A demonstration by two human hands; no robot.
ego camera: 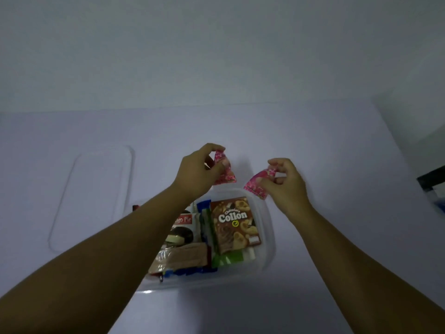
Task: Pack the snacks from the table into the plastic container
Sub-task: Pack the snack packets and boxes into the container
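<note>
A clear plastic container [269,227] sits on the white table, filled with snacks: a brown Collon box [234,224], a chocolate pie pack [184,229], a wafer pack [183,259] and green and blue wrappers. My left hand [199,172] pinches a small pink snack packet [225,173] above the container's far edge. My right hand [286,184] holds a second pink packet [257,188] just beyond the container's far right corner. My left forearm covers part of the container's left side.
The container's clear lid [94,196] lies flat on the table to the left. A dark object [431,182] shows at the right edge. A white wall rises behind the table.
</note>
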